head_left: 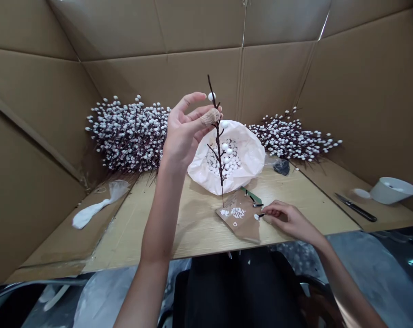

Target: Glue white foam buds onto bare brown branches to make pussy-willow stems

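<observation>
My left hand [189, 125] is raised over the table and pinches a dark brown artificial berry branch [219, 152] upright between thumb and fingers. A finger cover wraps the thumb. A few white balls sit on the branch, one near the top by my index finger; several side twigs are bare. Low on the right, my right hand [284, 219] pinches a small dark stub [261, 215], its far end at a white blob on a cardboard piece [247, 231]. White smears that look like glue [237, 212] lie on that cardboard. Behind the branch is a pale bag [252, 157] of white balls.
Bundles of white-berry branches stand at left [127, 132] and right [291, 136]. A knife [356, 207] and a white tub [394, 190] lie at right, a white glue bag [93, 213] at left. Cardboard walls [199, 77] enclose the table. More dark stubs lie by a green strip [254, 197].
</observation>
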A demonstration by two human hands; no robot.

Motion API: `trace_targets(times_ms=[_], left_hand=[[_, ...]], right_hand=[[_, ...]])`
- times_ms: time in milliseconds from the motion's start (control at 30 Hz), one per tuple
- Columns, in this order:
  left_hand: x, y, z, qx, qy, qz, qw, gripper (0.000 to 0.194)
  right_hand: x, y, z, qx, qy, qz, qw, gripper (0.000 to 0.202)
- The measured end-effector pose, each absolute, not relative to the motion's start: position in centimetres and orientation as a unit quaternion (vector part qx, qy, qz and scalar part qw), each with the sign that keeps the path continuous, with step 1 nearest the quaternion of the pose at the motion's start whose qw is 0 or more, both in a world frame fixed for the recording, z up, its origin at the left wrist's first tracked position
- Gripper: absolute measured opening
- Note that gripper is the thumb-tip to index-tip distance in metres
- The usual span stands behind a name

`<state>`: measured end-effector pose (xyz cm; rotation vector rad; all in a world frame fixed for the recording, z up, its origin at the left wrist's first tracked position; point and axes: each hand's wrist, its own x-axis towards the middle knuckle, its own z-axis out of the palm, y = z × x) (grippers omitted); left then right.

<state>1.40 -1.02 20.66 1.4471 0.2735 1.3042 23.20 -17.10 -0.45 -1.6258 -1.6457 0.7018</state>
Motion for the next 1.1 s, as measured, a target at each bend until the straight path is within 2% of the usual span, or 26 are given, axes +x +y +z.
trace_targets(times_ms=[367,567,733,933,1100], left_hand=[[1.3,-1.1,20.7,0.618,0.135,0.545,0.551,0.030],[1.4,-1.2,20.5,0.604,0.134,0.545,0.566,0.030],[2.1,-0.9,20.0,0.606,0.134,0.506,0.599,0.032],[1.4,-0.1,18.7,0.593,0.139,0.334,0.719,0.026],[0.2,-0.4,13.9,0.527,0.174,0.151,0.818,0.038]], right_hand=[[23.3,-16.5,-0.2,-0.634,-0.636,0.281,0.338,0.020],[24.2,-16.4,0.0,-0.598,-0.616,0.350,0.375,0.023],[23.9,-16.4,0.0,-0.589,-0.606,0.349,0.405,0.023],[23.6,-16.2,0.4,-0.599,-0.626,0.319,0.384,0.022],[23.7,-16.1,0.0,-0.600,-0.635,0.298,0.385,0.022]])
